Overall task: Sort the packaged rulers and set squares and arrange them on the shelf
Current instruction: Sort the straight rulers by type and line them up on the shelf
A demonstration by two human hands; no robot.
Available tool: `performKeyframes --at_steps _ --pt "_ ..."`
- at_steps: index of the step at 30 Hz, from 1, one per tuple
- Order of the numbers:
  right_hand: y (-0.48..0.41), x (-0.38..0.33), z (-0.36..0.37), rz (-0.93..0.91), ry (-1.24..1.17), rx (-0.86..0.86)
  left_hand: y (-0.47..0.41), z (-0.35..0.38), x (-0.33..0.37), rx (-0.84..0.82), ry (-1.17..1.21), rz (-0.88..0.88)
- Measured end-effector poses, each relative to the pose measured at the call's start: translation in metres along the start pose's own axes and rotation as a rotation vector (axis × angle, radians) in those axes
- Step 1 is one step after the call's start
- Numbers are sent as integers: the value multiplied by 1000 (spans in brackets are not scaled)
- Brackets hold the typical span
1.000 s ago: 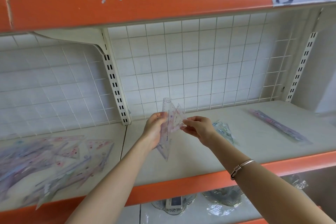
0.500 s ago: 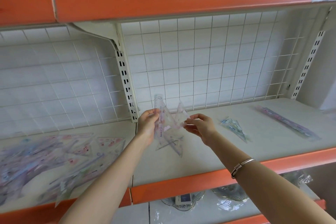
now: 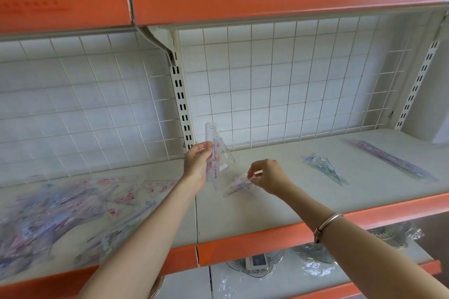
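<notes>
While the left hand (image 3: 198, 161) pinches an upright clear-plastic ruler and set square bundle (image 3: 216, 153), the right hand (image 3: 266, 176) grips one transparent triangular set square (image 3: 237, 184) just above the smooth pale shelf (image 3: 267, 211). One packaged triangle (image 3: 324, 168) and one long ruler pack (image 3: 394, 161) lie rightward; a glossy heap (image 3: 65, 204) sprawls left, too blurred to count.

Heap of packets (image 3: 73, 204) at left blurred, cut off by frame edge; prints unreadable.
</notes>
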State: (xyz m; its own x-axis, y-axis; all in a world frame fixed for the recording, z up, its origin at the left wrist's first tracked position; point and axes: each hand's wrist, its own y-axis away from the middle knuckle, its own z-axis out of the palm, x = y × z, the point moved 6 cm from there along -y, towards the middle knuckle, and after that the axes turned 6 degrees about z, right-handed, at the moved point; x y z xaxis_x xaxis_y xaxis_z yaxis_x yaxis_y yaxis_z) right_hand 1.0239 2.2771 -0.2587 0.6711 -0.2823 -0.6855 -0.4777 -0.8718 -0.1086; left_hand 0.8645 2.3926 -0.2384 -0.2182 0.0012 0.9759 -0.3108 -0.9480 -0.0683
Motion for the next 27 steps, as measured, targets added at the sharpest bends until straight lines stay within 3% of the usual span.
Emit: performKeyframes --at_steps 8,11,13,15,18,27 --pt "10 -7 15 -98 203 -159 9 10 -9 -101 -5 -67" --pt "9 -10 11 -61 197 -109 11 14 -7 -122 4 -77" --pt "5 -10 3 50 44 2 11 16 -9 -144 7 -90" --pt "2 -10 -3 168 -281 40 12 19 -12 -166 22 -106" --pt "4 -20 -1 252 -765 -99 12 26 -16 -187 39 -112" --pt "7 -11 -10 310 -948 -110 26 65 -13 -392 168 -233"
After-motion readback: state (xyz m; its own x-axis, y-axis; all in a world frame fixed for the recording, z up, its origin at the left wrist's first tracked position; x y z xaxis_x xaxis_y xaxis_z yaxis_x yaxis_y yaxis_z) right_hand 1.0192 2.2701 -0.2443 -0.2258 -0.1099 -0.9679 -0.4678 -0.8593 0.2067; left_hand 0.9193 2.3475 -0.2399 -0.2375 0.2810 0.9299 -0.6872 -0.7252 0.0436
